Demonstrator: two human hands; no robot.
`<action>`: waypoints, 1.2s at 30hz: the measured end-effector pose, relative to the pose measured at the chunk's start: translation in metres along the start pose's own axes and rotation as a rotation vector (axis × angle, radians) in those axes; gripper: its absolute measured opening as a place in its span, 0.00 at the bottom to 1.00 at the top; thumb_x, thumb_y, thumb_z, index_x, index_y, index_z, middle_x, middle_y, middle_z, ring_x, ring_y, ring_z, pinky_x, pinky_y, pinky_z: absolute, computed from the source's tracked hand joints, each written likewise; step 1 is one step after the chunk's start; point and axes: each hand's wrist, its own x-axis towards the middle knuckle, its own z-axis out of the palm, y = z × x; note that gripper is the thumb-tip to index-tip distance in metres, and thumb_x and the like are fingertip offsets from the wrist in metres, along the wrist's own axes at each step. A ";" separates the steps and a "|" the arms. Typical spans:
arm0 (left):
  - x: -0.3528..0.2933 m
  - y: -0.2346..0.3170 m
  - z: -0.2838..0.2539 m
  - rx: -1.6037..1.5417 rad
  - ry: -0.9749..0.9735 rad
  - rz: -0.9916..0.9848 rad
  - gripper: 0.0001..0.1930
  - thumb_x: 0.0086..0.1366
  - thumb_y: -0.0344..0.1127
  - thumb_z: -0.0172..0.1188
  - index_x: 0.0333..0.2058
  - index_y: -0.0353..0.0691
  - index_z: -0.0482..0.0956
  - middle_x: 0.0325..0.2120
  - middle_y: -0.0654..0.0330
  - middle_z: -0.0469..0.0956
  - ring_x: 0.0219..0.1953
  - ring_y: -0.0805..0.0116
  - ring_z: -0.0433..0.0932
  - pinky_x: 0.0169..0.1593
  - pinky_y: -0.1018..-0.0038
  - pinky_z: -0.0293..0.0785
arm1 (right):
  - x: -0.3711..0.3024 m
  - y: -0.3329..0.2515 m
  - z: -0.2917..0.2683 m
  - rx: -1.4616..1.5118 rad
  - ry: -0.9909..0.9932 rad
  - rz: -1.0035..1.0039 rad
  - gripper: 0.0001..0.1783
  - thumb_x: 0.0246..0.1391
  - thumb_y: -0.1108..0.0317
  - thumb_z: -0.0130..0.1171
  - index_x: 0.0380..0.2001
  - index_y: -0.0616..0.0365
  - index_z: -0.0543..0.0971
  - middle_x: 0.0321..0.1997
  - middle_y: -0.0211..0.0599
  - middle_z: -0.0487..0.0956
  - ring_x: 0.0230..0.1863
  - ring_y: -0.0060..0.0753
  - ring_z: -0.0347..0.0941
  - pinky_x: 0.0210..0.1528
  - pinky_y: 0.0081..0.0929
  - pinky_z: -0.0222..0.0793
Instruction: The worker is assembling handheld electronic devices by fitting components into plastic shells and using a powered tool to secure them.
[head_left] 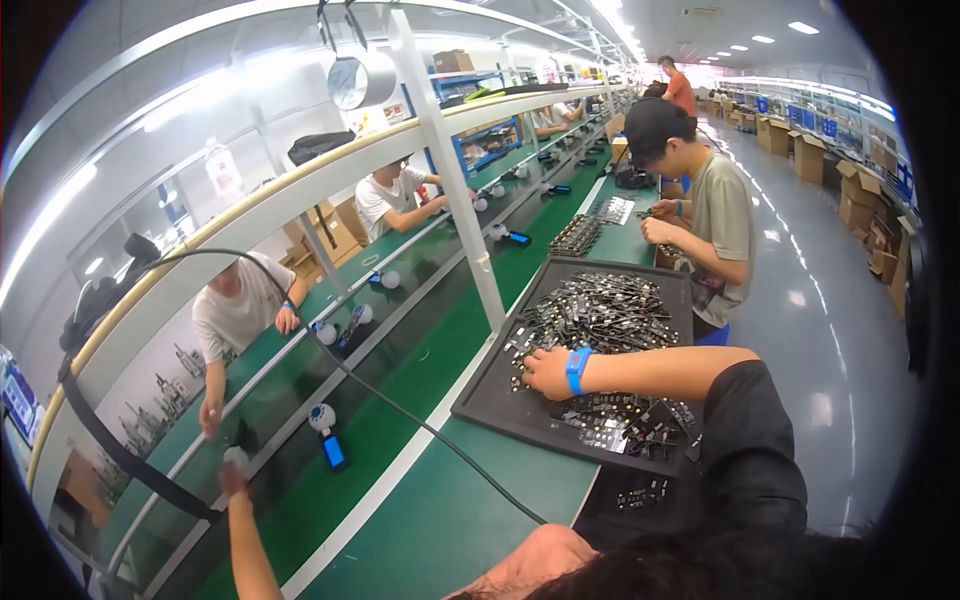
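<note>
My left hand point(234, 480) reaches over the conveyor at lower left. Its fingers close around a small whitish rounded part point(236, 456), smeared by motion. A co-worker's hand point(211, 414) hangs just beyond it, on the far side of a rail. My right hand point(548, 373), with a blue wrist strap point(577, 371), rests at the left side of a heap of small black circuit boards point(600, 310). Its fingers are slightly apart and bent down onto the boards; I cannot see one gripped. The heap lies in a black tray point(480, 405) on the green bench.
A white ball-shaped device with a blue-screened block point(333, 450) sits on the green belt point(400, 410). A black cable point(400, 405) crosses the near side. A white post point(450, 170) stands before the tray. Another person point(715, 200) works beyond it. Cardboard boxes point(860, 195) line the aisle.
</note>
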 end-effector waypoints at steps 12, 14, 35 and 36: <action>-0.157 0.078 0.085 0.274 -0.147 0.585 0.20 0.67 0.47 0.59 0.40 0.30 0.82 0.38 0.40 0.83 0.46 0.46 0.83 0.49 0.58 0.75 | 0.025 0.008 -0.010 -0.022 0.135 -0.120 0.20 0.42 0.63 0.67 0.41 0.58 0.81 0.46 0.46 0.76 0.49 0.49 0.76 0.41 0.43 0.80; -0.188 0.081 0.075 0.140 -0.291 0.495 0.17 0.69 0.42 0.58 0.37 0.29 0.80 0.34 0.44 0.83 0.39 0.51 0.83 0.43 0.61 0.75 | 0.027 0.013 -0.009 0.068 0.195 -0.107 0.19 0.43 0.64 0.66 0.41 0.58 0.81 0.47 0.46 0.76 0.50 0.50 0.77 0.42 0.45 0.80; -0.376 -0.013 -0.048 -0.494 -0.337 0.442 0.04 0.69 0.28 0.58 0.38 0.33 0.78 0.33 0.62 0.79 0.38 0.73 0.77 0.47 0.74 0.73 | 0.083 -0.146 -0.086 0.010 0.093 -0.511 0.18 0.50 0.70 0.60 0.47 0.53 0.79 0.46 0.47 0.79 0.48 0.51 0.80 0.40 0.47 0.81; -0.383 -0.002 -0.052 -0.554 -0.333 0.439 0.04 0.69 0.28 0.58 0.38 0.34 0.77 0.34 0.61 0.79 0.40 0.72 0.77 0.49 0.74 0.73 | 0.086 -0.139 -0.084 -0.046 0.082 -0.455 0.21 0.49 0.69 0.63 0.49 0.50 0.81 0.46 0.47 0.80 0.48 0.52 0.80 0.41 0.49 0.81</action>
